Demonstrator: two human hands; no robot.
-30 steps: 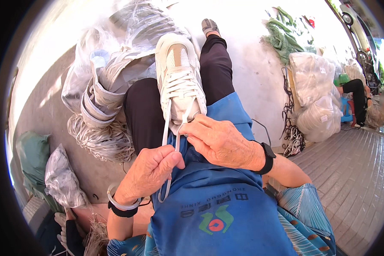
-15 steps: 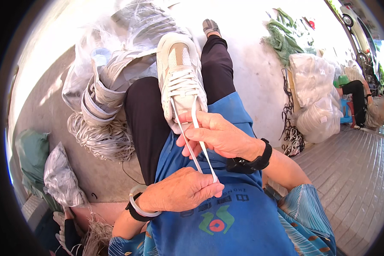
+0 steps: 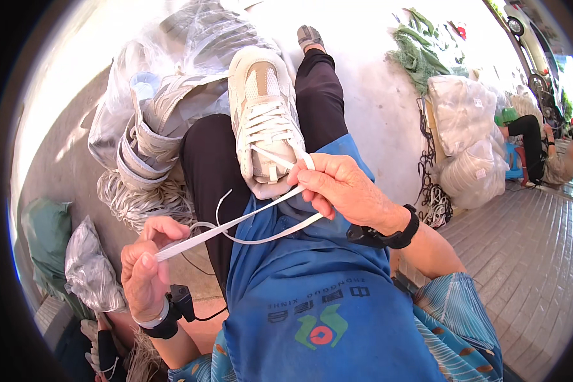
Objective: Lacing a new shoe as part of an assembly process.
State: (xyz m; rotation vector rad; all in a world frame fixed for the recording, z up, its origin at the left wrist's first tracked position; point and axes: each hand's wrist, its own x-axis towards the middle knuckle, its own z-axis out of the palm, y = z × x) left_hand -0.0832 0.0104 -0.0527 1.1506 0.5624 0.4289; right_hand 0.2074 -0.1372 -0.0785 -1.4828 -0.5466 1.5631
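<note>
A cream and beige sneaker (image 3: 270, 118) rests on my lap, toe pointing away, with a white shoelace (image 3: 204, 235) laced through its front. My left hand (image 3: 148, 270), out to the left of the blue apron (image 3: 363, 344), pinches the lace between thumb and fingers. Close to the sneaker's heel opening, my right hand (image 3: 350, 194) grips the lace too, thumb pressed to forefinger. One stretch runs taut and slanting between the two hands. Below it a looser length curves across my lap, and a free end curls up above my left thigh.
At left lie stacked grey-beige shoe uppers (image 3: 148, 153) above a heap of pale laces (image 3: 143, 197). Filled plastic bags (image 3: 468, 114) stand at right beside dark hanging cords (image 3: 424, 159) and green netting (image 3: 420, 51). Another person (image 3: 530, 143) sits at far right.
My left hand has swung up and left, drawing the lace out from the sneaker. My right hand has shifted slightly right and up, now pinching the lace. The two lace lengths now cross.
</note>
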